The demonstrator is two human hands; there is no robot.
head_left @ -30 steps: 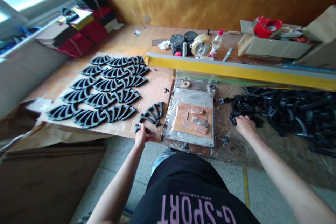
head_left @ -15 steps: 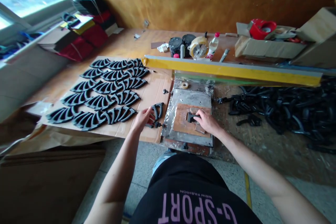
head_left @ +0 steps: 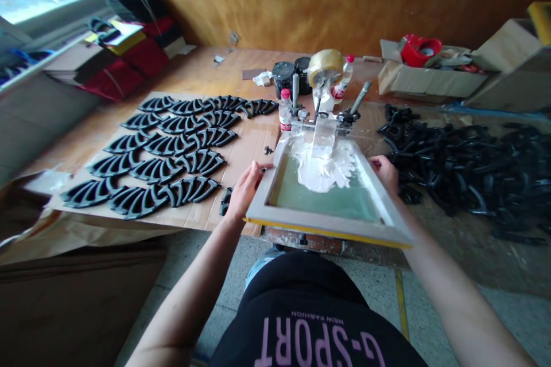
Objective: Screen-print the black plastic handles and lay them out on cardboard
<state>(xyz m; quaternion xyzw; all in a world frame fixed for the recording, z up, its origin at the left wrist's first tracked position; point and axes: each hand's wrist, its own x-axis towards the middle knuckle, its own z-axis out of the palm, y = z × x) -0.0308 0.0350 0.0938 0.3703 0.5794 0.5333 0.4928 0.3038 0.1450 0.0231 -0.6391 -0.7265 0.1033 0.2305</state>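
Observation:
A screen-printing frame with grey sides and a yellow lower edge lies lowered over the work spot in front of me, tilted slightly. White paste is spread on its green mesh, with a clear squeegee blade resting against it. My left hand is closed at the frame's left side. On the opposite side, my right hand has curled fingers at the edge, partly hidden. A black plastic part lies beside my left hand. The jig under the frame is hidden.
Rows of black curved parts cover cardboard at left. A heap of black parts lies at right. Behind the frame stand clamps, black tubs, a tape roll and bottles. An open carton sits at back right.
The frame has swung down from its raised position and now covers the jig. My right hand has left the black part on the jig; both hands are now at the frame's sides.

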